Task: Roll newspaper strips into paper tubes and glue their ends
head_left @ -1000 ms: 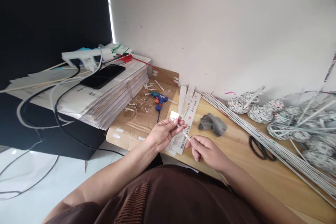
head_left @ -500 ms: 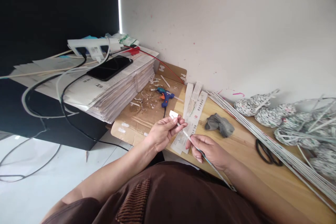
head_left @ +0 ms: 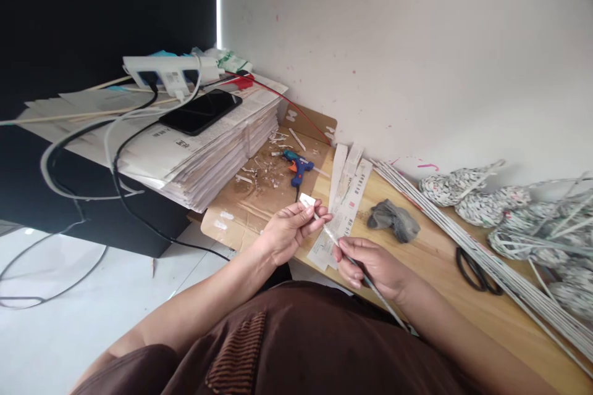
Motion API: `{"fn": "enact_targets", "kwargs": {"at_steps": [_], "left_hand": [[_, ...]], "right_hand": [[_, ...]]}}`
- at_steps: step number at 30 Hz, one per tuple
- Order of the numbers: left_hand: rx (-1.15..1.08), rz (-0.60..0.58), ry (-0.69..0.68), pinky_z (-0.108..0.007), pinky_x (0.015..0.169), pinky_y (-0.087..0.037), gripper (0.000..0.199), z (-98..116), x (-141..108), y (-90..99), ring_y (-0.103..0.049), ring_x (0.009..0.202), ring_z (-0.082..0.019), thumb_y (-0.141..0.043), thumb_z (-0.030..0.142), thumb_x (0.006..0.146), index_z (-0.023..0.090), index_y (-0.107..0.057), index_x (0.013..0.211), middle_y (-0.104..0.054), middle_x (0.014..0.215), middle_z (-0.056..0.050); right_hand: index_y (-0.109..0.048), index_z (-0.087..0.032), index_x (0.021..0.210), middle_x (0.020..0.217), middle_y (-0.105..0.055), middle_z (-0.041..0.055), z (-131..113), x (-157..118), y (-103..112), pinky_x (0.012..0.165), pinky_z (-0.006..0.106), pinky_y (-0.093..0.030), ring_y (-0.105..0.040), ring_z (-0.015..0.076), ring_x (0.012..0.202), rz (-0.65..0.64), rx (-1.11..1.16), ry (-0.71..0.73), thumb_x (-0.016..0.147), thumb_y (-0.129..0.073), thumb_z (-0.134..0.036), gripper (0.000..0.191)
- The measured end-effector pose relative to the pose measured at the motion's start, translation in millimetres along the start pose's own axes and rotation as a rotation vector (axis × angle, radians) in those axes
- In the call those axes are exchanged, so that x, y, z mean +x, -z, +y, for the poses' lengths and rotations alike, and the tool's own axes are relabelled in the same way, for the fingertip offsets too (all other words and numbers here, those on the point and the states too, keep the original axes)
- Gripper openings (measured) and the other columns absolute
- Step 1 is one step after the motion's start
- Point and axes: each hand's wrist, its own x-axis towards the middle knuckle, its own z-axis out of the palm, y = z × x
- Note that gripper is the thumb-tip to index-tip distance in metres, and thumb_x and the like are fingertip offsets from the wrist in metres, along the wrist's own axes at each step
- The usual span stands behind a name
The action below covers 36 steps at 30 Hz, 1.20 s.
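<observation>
A thin rolled paper stick (head_left: pixel 382 301) slants from between my hands down toward my lap on the right. My left hand (head_left: pixel 291 231) pinches its upper end, where a flat white paper tip (head_left: pixel 306 199) sticks out past the fingers. Lower on the same stick, my right hand (head_left: pixel 370 265) is closed with thumb and fingers round it. Behind the hands, printed paper strips (head_left: pixel 354 194) lie on the wooden table (head_left: pixel 435 271). A blue glue gun (head_left: pixel 300 168) rests on the cardboard (head_left: pixel 250 200), just beyond my left hand.
Left stands a tall paper stack (head_left: pixel 222 154) bearing a black phone (head_left: pixel 201 112), a power strip (head_left: pixel 171 71) and looping cables. To the right are a grey cloth (head_left: pixel 393 220), black-handled scissors (head_left: pixel 472 271), long paper sticks (head_left: pixel 463 237) and woven paper bundles (head_left: pixel 482 205).
The whole view has shifted slightly, with the table items a little further right. Both hands keep their hold on the stick, nearly in the same place.
</observation>
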Motion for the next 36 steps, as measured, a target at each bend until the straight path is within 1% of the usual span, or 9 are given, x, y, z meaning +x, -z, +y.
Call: {"fn": "enact_targets", "kwargs": {"at_steps": [2, 6, 9, 12, 18, 22, 25, 32, 36], "left_hand": [[0.005, -0.008, -0.010, -0.025, 0.087, -0.057, 0.016, 0, 0, 2.9, -0.072, 0.093, -0.020, -0.058, 0.006, 0.088, 0.006, -0.070, 0.097, -0.072, 0.093, -0.012], [0.007, 0.005, -0.039, -0.024, 0.087, -0.057, 0.014, 0, 0, 7.9, -0.071, 0.095, -0.020, -0.059, 0.006, 0.086, 0.007, -0.070, 0.096, -0.072, 0.093, -0.012], [0.004, -0.009, -0.044, -0.023, 0.085, -0.057, 0.013, 1, 0, 10.0, -0.071, 0.095, -0.020, -0.060, 0.007, 0.086, 0.007, -0.070, 0.095, -0.072, 0.092, -0.011], [-0.008, -0.016, -0.051, -0.023, 0.085, -0.058, 0.012, 2, -2, 10.9, -0.071, 0.094, -0.020, -0.060, 0.007, 0.086, 0.007, -0.070, 0.093, -0.072, 0.090, -0.010], [-0.012, 0.010, -0.036, -0.023, 0.079, -0.059, 0.010, 5, -6, 11.2, -0.072, 0.086, -0.019, -0.063, 0.007, 0.084, 0.007, -0.069, 0.091, -0.071, 0.086, -0.009], [-0.014, 0.034, -0.036, -0.021, 0.073, -0.060, 0.009, 8, -7, 10.7, -0.073, 0.084, -0.019, -0.065, 0.007, 0.083, 0.008, -0.070, 0.090, -0.070, 0.085, -0.009], [-0.016, 0.078, -0.038, -0.022, 0.072, -0.061, 0.009, 10, -8, 10.1, -0.073, 0.082, -0.020, -0.064, 0.006, 0.083, 0.008, -0.070, 0.089, -0.070, 0.085, -0.008], [-0.033, 0.085, -0.029, -0.022, 0.071, -0.061, 0.011, 9, -8, 10.4, -0.074, 0.081, -0.020, -0.061, 0.003, 0.083, 0.008, -0.071, 0.087, -0.069, 0.079, -0.006], [-0.038, 0.094, -0.058, -0.020, 0.072, -0.060, 0.012, 7, -7, 12.4, -0.073, 0.082, -0.019, -0.060, 0.003, 0.084, 0.008, -0.071, 0.087, -0.068, 0.079, -0.006]], "right_hand": [[-0.059, -0.017, 0.083, 0.049, -0.042, -0.0059, -2, 1, 0, 0.048, 0.024, -0.034, -0.041, 0.0093, 0.043, 0.016, -0.076, 0.001, 0.092, -0.049, -0.052, 0.038], [-0.057, -0.018, 0.082, 0.060, -0.054, -0.0019, -6, 1, -4, 0.059, 0.026, -0.040, -0.050, 0.0115, 0.056, 0.198, -0.518, 0.159, 0.092, -0.051, -0.054, 0.037], [-0.058, -0.018, 0.083, 0.060, -0.053, -0.0019, -9, 1, -6, 0.060, 0.026, -0.040, -0.048, 0.0115, 0.057, 0.210, -0.656, 0.185, 0.094, -0.046, -0.054, 0.040], [-0.060, -0.017, 0.088, 0.060, -0.051, -0.0020, -10, 2, -8, 0.059, 0.025, -0.040, -0.046, 0.0112, 0.056, 0.161, -0.615, 0.148, 0.095, -0.042, -0.055, 0.042], [-0.059, -0.016, 0.088, 0.056, -0.049, -0.0028, -12, 6, -10, 0.056, 0.025, -0.039, -0.048, 0.0110, 0.052, 0.099, -0.513, 0.071, 0.094, -0.040, -0.058, 0.047], [-0.060, -0.015, 0.087, 0.055, -0.050, -0.0028, -11, 9, -11, 0.055, 0.025, -0.039, -0.048, 0.0106, 0.051, 0.056, -0.443, 0.069, 0.094, -0.040, -0.059, 0.049], [-0.060, -0.015, 0.086, 0.053, -0.049, -0.0035, -9, 11, -11, 0.054, 0.024, -0.037, -0.047, 0.0100, 0.049, 0.058, -0.399, 0.065, 0.094, -0.042, -0.058, 0.047], [-0.059, -0.015, 0.086, 0.053, -0.049, -0.0035, -8, 11, -11, 0.054, 0.025, -0.038, -0.047, 0.0099, 0.049, 0.040, -0.394, 0.058, 0.095, -0.040, -0.057, 0.047], [-0.058, -0.017, 0.093, 0.059, -0.049, -0.0030, -10, 6, -16, 0.056, 0.026, -0.038, -0.049, 0.0115, 0.054, 0.078, -0.519, 0.090, 0.096, -0.040, -0.056, 0.043]]}}
